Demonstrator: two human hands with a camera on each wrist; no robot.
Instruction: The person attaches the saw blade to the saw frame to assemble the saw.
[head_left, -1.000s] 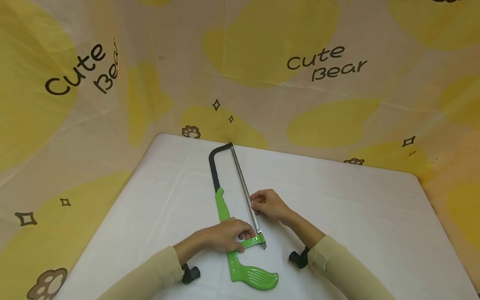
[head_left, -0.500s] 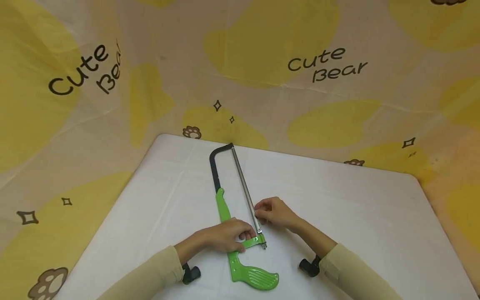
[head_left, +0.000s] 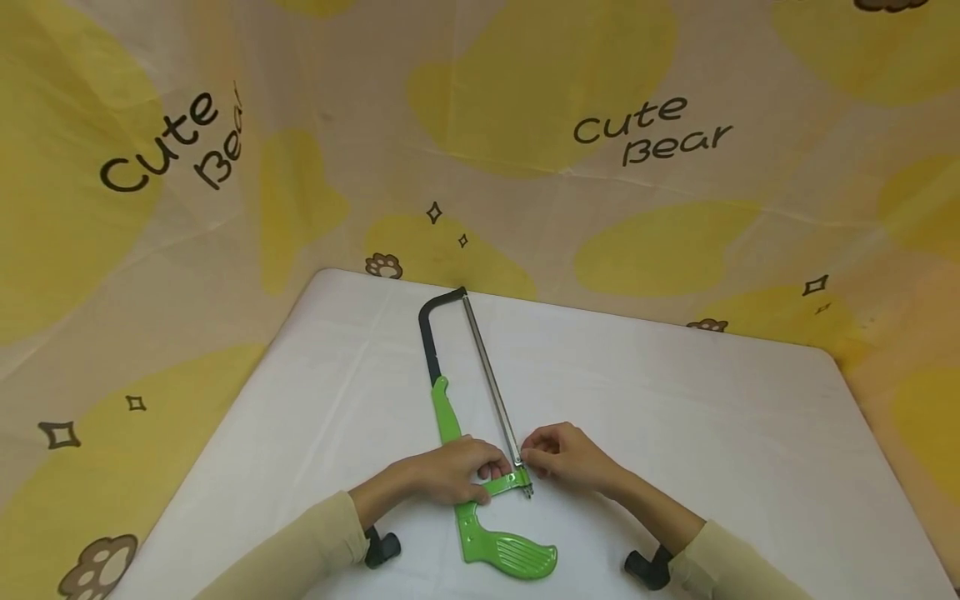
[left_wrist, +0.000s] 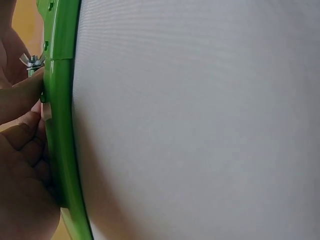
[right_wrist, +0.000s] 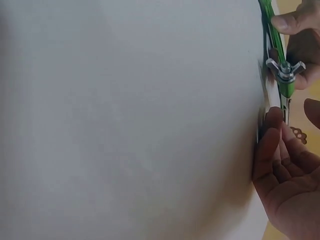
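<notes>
A hacksaw with a green handle, black front frame and silver blade lies on the white table. My left hand grips the green frame by the crosspiece near the handle; in the left wrist view its thumb presses on the green frame. My right hand is beside the blade's near end, its loosely bent fingertips right at the blade and its thumb apart from them. A metal wing nut sits on the green end just past those fingers.
The white table runs back to a yellow patterned cloth that hangs behind and at the left. A black wrist camera shows under the left forearm, another black wrist camera under the right.
My right hand has moved down along the blade toward the handle end, coming nearer to me. The left hand and the hacksaw stay in place.
</notes>
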